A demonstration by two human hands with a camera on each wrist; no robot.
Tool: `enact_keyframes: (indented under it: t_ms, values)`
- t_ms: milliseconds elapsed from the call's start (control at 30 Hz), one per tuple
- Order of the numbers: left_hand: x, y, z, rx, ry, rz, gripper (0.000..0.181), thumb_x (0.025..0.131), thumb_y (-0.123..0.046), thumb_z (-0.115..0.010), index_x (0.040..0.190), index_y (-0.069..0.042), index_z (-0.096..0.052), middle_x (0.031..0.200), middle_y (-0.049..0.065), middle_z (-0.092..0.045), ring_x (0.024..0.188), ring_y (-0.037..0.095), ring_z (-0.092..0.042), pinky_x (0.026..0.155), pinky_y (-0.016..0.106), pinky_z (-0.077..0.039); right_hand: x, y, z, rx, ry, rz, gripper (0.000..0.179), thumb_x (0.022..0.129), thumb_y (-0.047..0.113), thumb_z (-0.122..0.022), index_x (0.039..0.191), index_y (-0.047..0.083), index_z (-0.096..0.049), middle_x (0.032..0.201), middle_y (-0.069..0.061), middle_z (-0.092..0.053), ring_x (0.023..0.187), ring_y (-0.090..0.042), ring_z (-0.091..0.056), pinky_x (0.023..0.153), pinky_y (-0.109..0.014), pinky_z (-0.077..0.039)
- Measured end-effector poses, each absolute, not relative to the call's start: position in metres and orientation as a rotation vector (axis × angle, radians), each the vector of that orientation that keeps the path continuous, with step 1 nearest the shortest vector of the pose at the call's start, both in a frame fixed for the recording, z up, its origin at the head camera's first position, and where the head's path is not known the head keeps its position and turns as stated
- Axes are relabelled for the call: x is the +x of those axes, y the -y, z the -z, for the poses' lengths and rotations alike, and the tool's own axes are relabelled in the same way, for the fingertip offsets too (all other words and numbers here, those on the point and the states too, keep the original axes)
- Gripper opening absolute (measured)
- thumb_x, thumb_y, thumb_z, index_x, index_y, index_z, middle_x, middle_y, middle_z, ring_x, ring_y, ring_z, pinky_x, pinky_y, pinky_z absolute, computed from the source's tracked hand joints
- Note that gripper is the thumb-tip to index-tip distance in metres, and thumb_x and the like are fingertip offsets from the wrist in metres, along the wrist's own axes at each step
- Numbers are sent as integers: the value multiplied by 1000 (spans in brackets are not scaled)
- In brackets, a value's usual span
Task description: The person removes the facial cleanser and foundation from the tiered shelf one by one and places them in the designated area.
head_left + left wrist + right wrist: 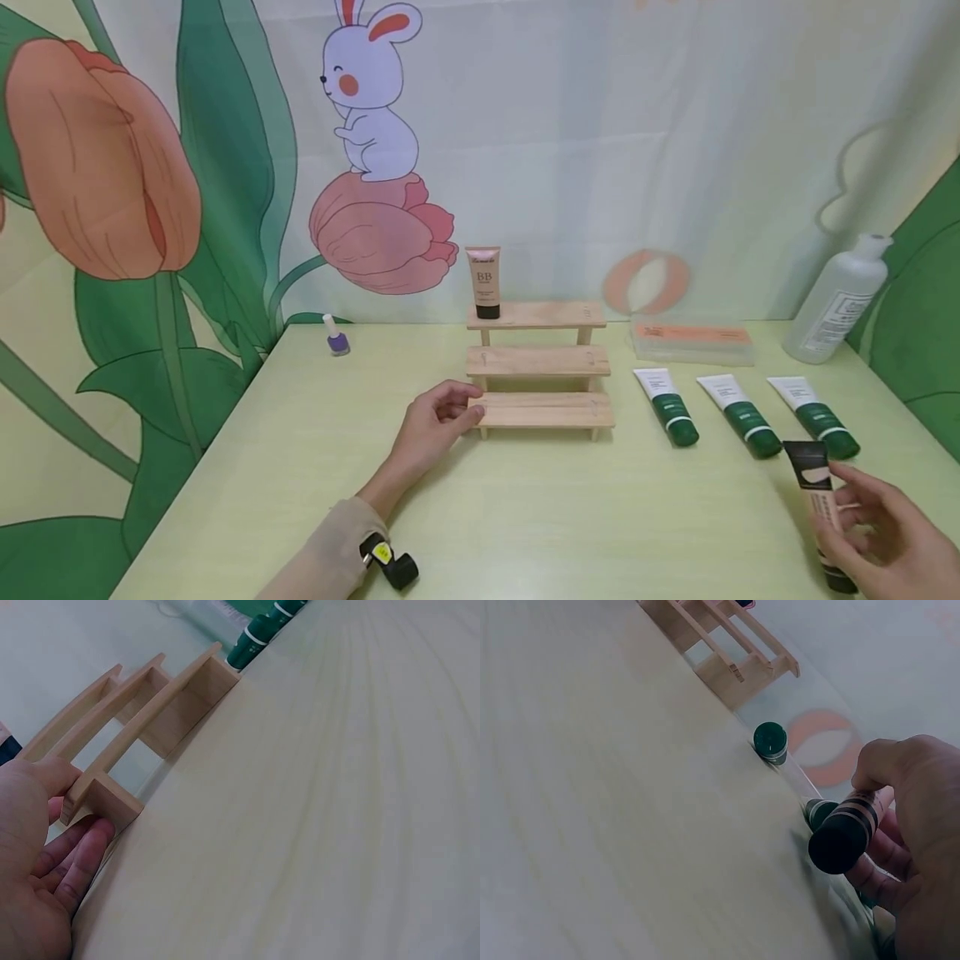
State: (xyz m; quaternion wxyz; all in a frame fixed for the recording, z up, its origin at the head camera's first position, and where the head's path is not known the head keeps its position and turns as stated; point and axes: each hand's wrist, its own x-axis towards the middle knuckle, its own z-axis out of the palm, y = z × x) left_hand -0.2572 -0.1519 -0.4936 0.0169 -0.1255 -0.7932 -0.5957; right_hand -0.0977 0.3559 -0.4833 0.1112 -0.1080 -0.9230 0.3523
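My left hand (437, 423) grips the left end of the lowest step of a three-tier wooden stand (543, 410). In the left wrist view the thumb lies over the step (124, 746) and the fingers reach beneath it. My right hand (892, 529) holds a beige cosmetic tube (823, 510) with black ends, lifted over the table at the front right. The right wrist view shows its black cap (836, 844) facing the camera. One beige BB cream tube (486, 283) stands upright on its black cap at the left of the top step.
Three green-and-white tubes (738, 415) lie right of the stand. Behind them is a clear flat box (692, 342), with a white bottle (838, 300) at the back right corner. Purple nail polish (337, 337) stands at back left. A printed cloth (525, 150) hangs behind the table (570, 517).
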Motion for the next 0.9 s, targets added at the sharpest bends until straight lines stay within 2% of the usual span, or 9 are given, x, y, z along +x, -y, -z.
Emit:
enact_keyframes:
  t_ms: [67, 233, 267, 633, 833, 900]
  values:
    - [-258, 151, 494, -398, 2468, 1855, 20, 104, -22, -83, 124, -18, -81, 107, 5, -78, 91, 20, -70, 73, 25, -56, -97, -358, 485, -343, 2741, -999, 72, 103, 5, -76, 161, -12, -37, 126, -27, -54, 85, -1, -52, 63, -17, -51]
    - [-259, 150, 493, -409, 2464, 1850, 20, 104, -22, -83, 124, -19, -81, 106, 6, -78, 90, 20, -69, 73, 25, -56, -99, -362, 489, -326, 2805, -963, 71, 101, 1, -77, 159, -12, -39, 123, -29, -57, 90, -26, -62, 62, -18, -52]
    - [-258, 150, 493, -407, 2462, 1846, 19, 104, -22, -83, 123, -19, -81, 106, 6, -77, 89, 20, -69, 73, 25, -55, -99, -363, 490, -314, 2817, -960, 70, 101, 0, -77, 159, -12, -39, 122, -29, -58, 89, -27, -62, 62, -19, -52]
    - [-257, 152, 494, -382, 2463, 1831, 19, 104, -22, -83, 123, -18, -81, 102, 6, -76, 86, 20, -67, 70, 24, -54, -99, -359, 494, -265, 2855, -906, 64, 96, 3, -83, 152, -8, -52, 116, -23, -62, 84, -18, -61, 61, -22, -51]
    - [-258, 152, 495, -393, 2463, 1838, 19, 104, -22, -83, 123, -18, -81, 102, 6, -76, 87, 20, -68, 71, 24, -55, -99, -357, 492, -283, 2872, -897, 61, 96, 2, -83, 148, -10, -54, 112, -22, -63, 85, -21, -60, 60, -23, -49]
    - [-258, 152, 495, -392, 2463, 1840, 20, 104, -22, -83, 123, -18, -81, 102, 6, -76, 86, 20, -68, 71, 24, -55, -100, -358, 495, -274, 2849, -884, 60, 96, 2, -84, 147, -9, -56, 112, -21, -63, 82, -14, -59, 60, -23, -49]
